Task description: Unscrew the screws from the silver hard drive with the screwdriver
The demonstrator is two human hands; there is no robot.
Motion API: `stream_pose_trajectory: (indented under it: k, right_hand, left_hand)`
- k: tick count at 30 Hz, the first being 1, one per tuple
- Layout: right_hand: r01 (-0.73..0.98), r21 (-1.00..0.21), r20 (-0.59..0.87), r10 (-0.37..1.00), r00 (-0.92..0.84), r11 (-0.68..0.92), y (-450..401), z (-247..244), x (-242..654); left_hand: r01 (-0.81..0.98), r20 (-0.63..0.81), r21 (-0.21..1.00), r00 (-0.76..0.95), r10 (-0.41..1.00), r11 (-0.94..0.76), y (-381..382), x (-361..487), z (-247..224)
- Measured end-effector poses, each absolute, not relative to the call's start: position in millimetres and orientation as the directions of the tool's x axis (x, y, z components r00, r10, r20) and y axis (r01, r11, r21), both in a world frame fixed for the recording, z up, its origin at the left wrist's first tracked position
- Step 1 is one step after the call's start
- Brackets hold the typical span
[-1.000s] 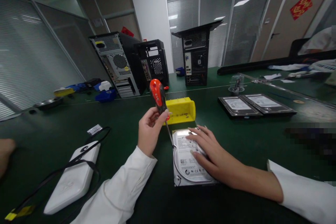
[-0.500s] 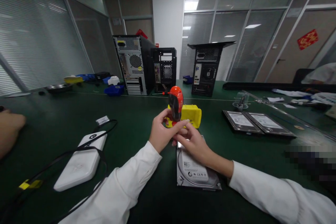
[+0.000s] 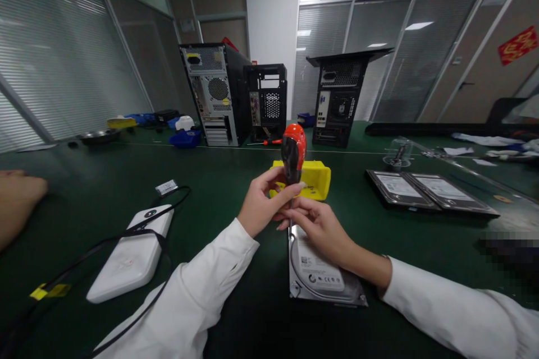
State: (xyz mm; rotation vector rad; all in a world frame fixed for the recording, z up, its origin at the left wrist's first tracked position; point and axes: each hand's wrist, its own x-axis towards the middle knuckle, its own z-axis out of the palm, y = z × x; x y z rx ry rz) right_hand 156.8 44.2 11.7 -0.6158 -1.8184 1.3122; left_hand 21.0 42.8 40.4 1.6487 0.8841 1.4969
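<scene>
A red and black screwdriver [image 3: 293, 152] stands upright, its thin shaft pointing down at the upper left edge of a silver hard drive [image 3: 318, 276]. My left hand [image 3: 264, 202] is closed around the lower end of the handle, thumb in front. Just below, my right hand [image 3: 326, 230] pinches at the shaft with its fingers, the wrist passing over the drive. The tip meets the drive near its left edge, though I cannot make out a screw there. Directly behind the hands lies a yellow plastic bin [image 3: 318, 179].
To the left are a white power bank [image 3: 130, 261] and a black cable [image 3: 101, 247]. Another person's hand [image 3: 21, 202] rests at the far left. Two more hard drives [image 3: 429, 190] lie to the right, near a clear cup [image 3: 396, 154]. Computer cases [image 3: 217, 95] stand at the back.
The view has shifted slightly. My hands have parted a little along the screwdriver, and its shaft now shows between my right fingers and the drive. Both hands keep their grip.
</scene>
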Motion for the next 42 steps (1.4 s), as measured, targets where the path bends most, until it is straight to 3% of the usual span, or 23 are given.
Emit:
stream_pose_trajectory:
  k: [9,15,19,29,38,42]
  right_hand:
    - [-0.036,-0.927,0.323,0.747,-0.582,0.373,46,10,157]
    - [-0.065,-0.955,0.270,0.758,-0.594,0.289,49,7,157]
    - [-0.091,-0.973,0.225,0.780,-0.584,0.213,50,4,157]
    - [-0.128,-0.983,0.183,0.804,-0.566,0.133,53,5,158]
    - [-0.060,-0.954,0.267,0.739,-0.619,0.294,49,5,160]
    - [-0.027,-0.929,0.299,0.709,-0.639,0.368,50,4,160]
  left_hand:
    - [-0.175,0.468,0.882,0.198,0.861,-0.438,40,23,48]
    - [-0.149,0.389,0.908,-0.051,0.920,-0.393,41,29,45]
    - [-0.144,0.418,0.892,-0.105,0.903,-0.429,39,32,44]
    - [-0.259,0.455,0.877,0.182,0.872,-0.404,45,23,46]
    - [-0.014,0.466,0.885,0.024,0.884,-0.466,49,17,45]
    - [-0.037,0.466,0.885,0.032,0.884,-0.465,47,18,46]
